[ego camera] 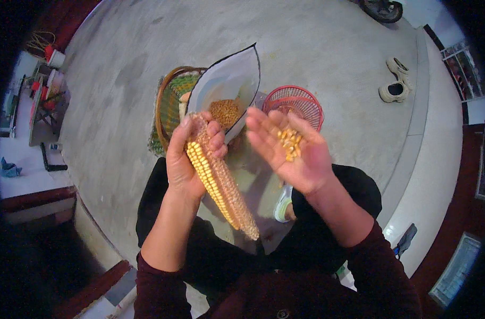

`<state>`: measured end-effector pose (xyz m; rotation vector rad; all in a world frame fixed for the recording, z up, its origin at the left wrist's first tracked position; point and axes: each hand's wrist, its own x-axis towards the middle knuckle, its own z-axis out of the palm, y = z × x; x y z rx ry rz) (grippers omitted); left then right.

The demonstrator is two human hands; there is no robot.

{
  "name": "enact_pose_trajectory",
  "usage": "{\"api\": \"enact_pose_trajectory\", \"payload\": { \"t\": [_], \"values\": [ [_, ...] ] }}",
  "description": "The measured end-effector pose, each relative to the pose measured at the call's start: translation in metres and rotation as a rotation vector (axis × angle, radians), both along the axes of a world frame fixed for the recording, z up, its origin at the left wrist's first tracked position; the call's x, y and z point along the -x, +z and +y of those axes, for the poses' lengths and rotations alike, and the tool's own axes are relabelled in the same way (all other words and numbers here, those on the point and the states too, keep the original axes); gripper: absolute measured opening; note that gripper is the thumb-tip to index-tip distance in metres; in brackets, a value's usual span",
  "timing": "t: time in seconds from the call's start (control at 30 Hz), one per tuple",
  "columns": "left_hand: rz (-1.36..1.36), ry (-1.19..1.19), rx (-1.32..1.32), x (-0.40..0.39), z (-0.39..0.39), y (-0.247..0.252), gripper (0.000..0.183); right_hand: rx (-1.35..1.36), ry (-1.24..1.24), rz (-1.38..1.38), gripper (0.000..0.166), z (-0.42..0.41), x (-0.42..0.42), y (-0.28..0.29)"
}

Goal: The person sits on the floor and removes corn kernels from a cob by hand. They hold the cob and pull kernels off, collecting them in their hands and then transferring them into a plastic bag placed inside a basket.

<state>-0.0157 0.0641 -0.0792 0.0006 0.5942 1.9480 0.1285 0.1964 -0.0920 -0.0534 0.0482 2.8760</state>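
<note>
My left hand (196, 155) grips a corn cob (222, 187) near its far end. Rows of yellow kernels remain along one side of the cob; the other side is bare, pinkish-brown cob. Palm up, my right hand (292, 149) cups a small heap of loose yellow corn kernels (291, 143), its fingers spread and partly curled. Just beyond both hands an open white sack (230, 79) with a dark rim holds a pile of shelled kernels (224, 113). Part of the sack's near side is hidden by my left hand.
Left of the sack stands a round wicker basket (159, 107) with a green woven lining and cobs in it. A red plastic basket (321, 113) stands right of the sack. Pale clogs (394, 92) lie on the concrete floor (118, 103) at the right, below a motorbike wheel (386, 14).
</note>
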Motion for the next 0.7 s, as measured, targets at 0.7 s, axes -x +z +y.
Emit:
{"api": "enact_pose_trajectory", "payload": {
  "t": [0.7],
  "values": [
    [-0.043, -0.053, 0.017, -0.004, -0.001, -0.004, 0.037, -0.021, -0.121, -0.013, 0.057, 0.001, 0.0, 0.025]
  ]
}}
